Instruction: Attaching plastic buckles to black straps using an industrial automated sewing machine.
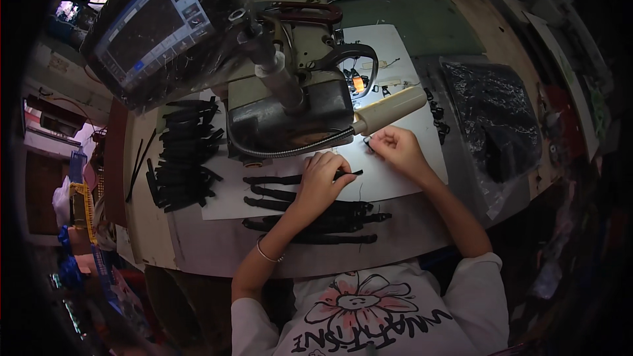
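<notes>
Left hand: the left hand (321,181) lies palm down on the white sheet, fingers curled over one narrow black fabric strap (304,177), pinning it flat against the sheet.
Right hand: the right hand (397,148) is pinched shut, its fingertips (373,143) closed on a small black buckle piece (367,144) just ahead of the left hand's knuckles.
Strap in hand: it runs sideways under the left palm, one end poking out toward the right hand, the other trailing out past the left wrist side.
Loose straps: a few more black fabric straps (310,221) lie in rows just below the left hand, nearer the body.
Finished pile: a heap of stacked black straps (184,155) sits well off to the left of the left hand.
Machine: a beige industrial sewing machine head (290,102) stands just beyond both hands, its cream cylindrical lamp (390,110) hanging right above the right hand.
Screen: a plastic-wrapped control panel with a dark screen (153,26) is far up and left of the hands.
Bag: a clear plastic bag of black parts (491,118) rests to the right of the right hand.
Surface: a white paper sheet (395,184) lies under both hands on the grey worktable (217,247).
</notes>
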Motion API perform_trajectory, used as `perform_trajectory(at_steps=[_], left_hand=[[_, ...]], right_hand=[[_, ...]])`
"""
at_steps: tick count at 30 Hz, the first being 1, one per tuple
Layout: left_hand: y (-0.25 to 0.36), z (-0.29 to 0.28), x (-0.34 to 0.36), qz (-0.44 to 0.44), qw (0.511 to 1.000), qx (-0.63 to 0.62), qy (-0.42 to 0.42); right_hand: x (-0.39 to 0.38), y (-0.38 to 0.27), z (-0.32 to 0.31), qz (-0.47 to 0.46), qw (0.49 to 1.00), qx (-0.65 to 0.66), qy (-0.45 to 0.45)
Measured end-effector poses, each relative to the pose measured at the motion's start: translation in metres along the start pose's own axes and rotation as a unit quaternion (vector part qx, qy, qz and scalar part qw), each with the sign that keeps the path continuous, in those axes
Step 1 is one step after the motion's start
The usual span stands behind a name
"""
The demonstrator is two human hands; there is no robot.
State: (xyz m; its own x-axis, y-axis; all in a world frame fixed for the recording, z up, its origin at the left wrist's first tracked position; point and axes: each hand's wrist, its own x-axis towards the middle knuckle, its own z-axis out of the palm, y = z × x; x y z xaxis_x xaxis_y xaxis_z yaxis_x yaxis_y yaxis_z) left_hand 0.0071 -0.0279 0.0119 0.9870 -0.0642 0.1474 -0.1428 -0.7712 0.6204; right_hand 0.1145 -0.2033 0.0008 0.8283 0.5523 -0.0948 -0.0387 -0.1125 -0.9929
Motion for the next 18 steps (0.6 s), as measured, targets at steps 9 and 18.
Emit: perform_trajectory(at_steps=[9, 18], left_hand=[[-0.007, 0.002, -0.005, -0.052, 0.987, -0.087, 0.124], [-0.005, 0.005, -0.009, -0.001, 0.986, -0.048, 0.16]], right_hand=[[-0.036, -0.019, 0.033, -0.077, 0.978, -0.194, 0.024], [-0.038, -0.013, 0.052, -0.164, 0.951, -0.251, 0.071]])
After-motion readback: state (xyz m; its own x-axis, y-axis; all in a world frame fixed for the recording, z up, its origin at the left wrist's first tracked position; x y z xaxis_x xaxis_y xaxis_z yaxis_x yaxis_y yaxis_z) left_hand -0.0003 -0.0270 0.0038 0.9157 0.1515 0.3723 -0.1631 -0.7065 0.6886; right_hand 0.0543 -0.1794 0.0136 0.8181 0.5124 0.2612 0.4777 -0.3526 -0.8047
